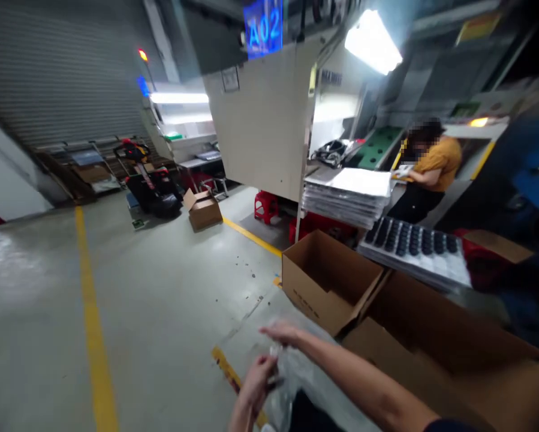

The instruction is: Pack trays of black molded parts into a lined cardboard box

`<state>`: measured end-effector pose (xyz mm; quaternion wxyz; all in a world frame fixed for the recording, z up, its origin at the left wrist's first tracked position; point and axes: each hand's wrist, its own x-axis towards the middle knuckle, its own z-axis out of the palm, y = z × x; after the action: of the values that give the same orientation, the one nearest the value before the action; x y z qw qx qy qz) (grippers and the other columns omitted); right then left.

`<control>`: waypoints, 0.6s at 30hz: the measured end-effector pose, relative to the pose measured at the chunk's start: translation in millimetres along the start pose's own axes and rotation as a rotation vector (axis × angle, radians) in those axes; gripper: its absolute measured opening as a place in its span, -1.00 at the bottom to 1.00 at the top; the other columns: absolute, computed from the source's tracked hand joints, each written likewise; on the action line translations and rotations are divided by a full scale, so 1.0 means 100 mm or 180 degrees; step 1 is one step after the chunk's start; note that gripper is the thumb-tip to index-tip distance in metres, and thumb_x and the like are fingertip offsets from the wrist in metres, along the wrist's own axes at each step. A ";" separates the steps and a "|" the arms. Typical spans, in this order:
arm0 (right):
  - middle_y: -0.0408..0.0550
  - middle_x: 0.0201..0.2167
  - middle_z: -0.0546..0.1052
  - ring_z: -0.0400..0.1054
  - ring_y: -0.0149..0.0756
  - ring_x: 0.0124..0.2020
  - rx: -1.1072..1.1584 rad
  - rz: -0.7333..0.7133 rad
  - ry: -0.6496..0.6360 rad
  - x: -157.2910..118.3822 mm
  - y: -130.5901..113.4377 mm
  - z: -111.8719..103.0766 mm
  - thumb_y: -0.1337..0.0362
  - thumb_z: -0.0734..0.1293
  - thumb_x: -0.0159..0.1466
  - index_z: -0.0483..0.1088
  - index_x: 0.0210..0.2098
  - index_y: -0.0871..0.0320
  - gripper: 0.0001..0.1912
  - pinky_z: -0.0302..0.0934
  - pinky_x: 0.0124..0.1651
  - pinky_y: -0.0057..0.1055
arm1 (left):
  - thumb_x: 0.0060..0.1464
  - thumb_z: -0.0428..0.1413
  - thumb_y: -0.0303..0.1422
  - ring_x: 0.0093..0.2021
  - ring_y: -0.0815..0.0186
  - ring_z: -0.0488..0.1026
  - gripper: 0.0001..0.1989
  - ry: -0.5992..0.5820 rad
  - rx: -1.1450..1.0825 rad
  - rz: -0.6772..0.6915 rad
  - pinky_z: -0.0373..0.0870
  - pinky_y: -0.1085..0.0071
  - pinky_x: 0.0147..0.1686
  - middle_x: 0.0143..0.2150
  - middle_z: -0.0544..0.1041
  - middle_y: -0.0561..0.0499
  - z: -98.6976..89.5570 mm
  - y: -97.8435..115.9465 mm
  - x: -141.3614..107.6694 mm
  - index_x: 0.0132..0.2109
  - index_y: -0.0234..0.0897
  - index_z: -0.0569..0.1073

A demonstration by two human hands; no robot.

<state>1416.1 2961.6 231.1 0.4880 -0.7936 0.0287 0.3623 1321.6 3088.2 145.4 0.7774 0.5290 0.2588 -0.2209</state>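
Observation:
A crumpled clear plastic bag [303, 366] hangs in front of my body, low in the view. My left hand [258, 381] is closed, its fingers pinching the bag's gathered edge. Just above and beyond it, my right hand [282, 333] is also at the bag, one finger pointing left and the others bent against the plastic, partly hidden. The bag spreads below my right forearm, and its contents cannot be made out. Right of the bag stand an open cardboard box [314, 294] and a larger open carton [386, 354].
Stacked trays [348, 195] and a tray of dark round parts [413, 240] lie beyond the boxes. A person in a yellow top [437, 162] works at the right. Farther off are a small carton [205, 211], a red stool [266, 207] and a pallet truck [152, 189].

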 end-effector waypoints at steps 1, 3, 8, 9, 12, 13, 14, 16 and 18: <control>-0.21 -0.68 0.25 0.09 -0.45 -0.66 0.0203 -0.0009 -0.0170 0.20 -0.20 -0.04 0.13 0.31 0.41 0.30 -0.57 0.17 -0.56 -0.01 -0.62 -0.50 | -0.45 0.51 0.04 -0.36 0.33 0.41 -0.34 -0.0210 0.0003 0.0049 0.45 0.34 -0.29 -0.44 0.43 0.08 -0.09 0.43 0.07 -0.33 -0.26 0.41; -0.17 -0.51 0.42 0.26 -0.47 -0.51 0.0655 -0.0153 -0.0481 0.64 -0.52 -0.13 0.17 0.31 0.41 0.42 -0.41 0.20 -0.70 0.17 -0.48 -0.59 | -0.33 0.48 0.04 -0.30 0.32 0.45 -0.37 -0.0462 0.0052 0.0102 0.47 0.32 -0.24 -0.34 0.49 0.04 -0.26 1.23 0.32 -0.24 -0.27 0.43; -0.06 -0.31 0.55 0.41 -0.44 -0.32 0.1194 -0.0228 -0.0468 1.92 -1.29 -0.38 0.17 0.36 0.38 0.51 -0.27 0.23 -0.77 0.28 -0.37 -0.62 | -0.24 0.41 0.11 -0.41 0.38 0.39 -0.33 -0.0619 0.0682 0.0161 0.39 0.40 -0.37 -0.34 0.50 0.04 -0.86 2.63 1.47 -0.15 -0.31 0.47; -0.05 -0.29 0.56 0.43 -0.42 -0.31 0.1315 -0.0146 -0.0579 2.22 -1.51 -0.44 0.18 0.34 0.39 0.50 -0.27 0.23 -0.77 0.31 -0.36 -0.60 | -0.25 0.40 0.14 -0.43 0.40 0.36 -0.32 -0.0546 0.0803 0.0224 0.35 0.43 -0.40 -0.37 0.48 0.05 -1.02 2.85 1.73 -0.16 -0.33 0.48; -0.09 -0.36 0.55 0.45 -0.45 -0.40 0.1737 0.0264 -0.0706 3.17 -2.29 -0.68 0.15 0.17 0.50 0.40 -0.35 0.21 -0.63 0.34 -0.36 -0.54 | -0.30 0.36 0.19 -0.47 0.44 0.27 -0.30 -0.0181 0.0926 0.0419 0.20 0.50 -0.45 -0.46 0.43 0.09 -1.53 3.57 2.39 -0.24 -0.35 0.48; -0.12 -0.42 0.52 0.43 -0.46 -0.47 0.1803 0.0404 -0.0642 3.49 -2.57 -0.75 0.09 0.09 0.52 0.33 -0.41 0.19 -0.54 0.33 -0.40 -0.53 | -0.30 0.35 0.19 -0.48 0.44 0.26 -0.31 -0.0068 0.0925 0.0450 0.16 0.51 -0.45 -0.48 0.42 0.10 -1.69 3.83 2.56 -0.26 -0.36 0.49; -0.13 -0.49 0.49 0.39 -0.46 -0.53 0.1809 0.0517 -0.0598 3.81 -2.86 -0.81 0.03 0.02 0.54 0.26 -0.45 0.17 -0.47 0.30 -0.44 -0.52 | -0.29 0.35 0.18 -0.48 0.44 0.25 -0.33 0.0026 0.0919 0.0458 0.14 0.51 -0.46 -0.48 0.42 0.10 -1.84 4.10 2.71 -0.28 -0.36 0.49; -0.13 -0.59 0.43 0.30 -0.44 -0.64 0.1503 0.0701 -0.0618 4.42 -3.43 -0.86 -0.11 -0.07 0.52 0.19 -0.49 0.14 -0.37 0.24 -0.52 -0.49 | -0.25 0.33 0.16 -0.47 0.43 0.26 -0.36 0.0185 0.0901 0.0459 0.12 0.50 -0.46 -0.48 0.44 0.08 -2.11 4.63 2.96 -0.28 -0.36 0.51; -0.11 -0.65 0.40 0.25 -0.40 -0.70 0.0887 0.0886 -0.0753 4.97 -3.98 -0.83 -0.27 -0.09 0.45 0.20 -0.52 0.14 -0.28 0.19 -0.57 -0.47 | -0.20 0.31 0.15 -0.43 0.40 0.30 -0.38 0.0274 0.0896 0.0523 0.16 0.49 -0.42 -0.44 0.47 0.05 -2.34 5.13 3.20 -0.28 -0.36 0.53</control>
<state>1986.4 3256.8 253.2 0.5381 -0.6589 0.1302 0.5092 1844.7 3460.4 233.5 0.6993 0.6610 0.2141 -0.1678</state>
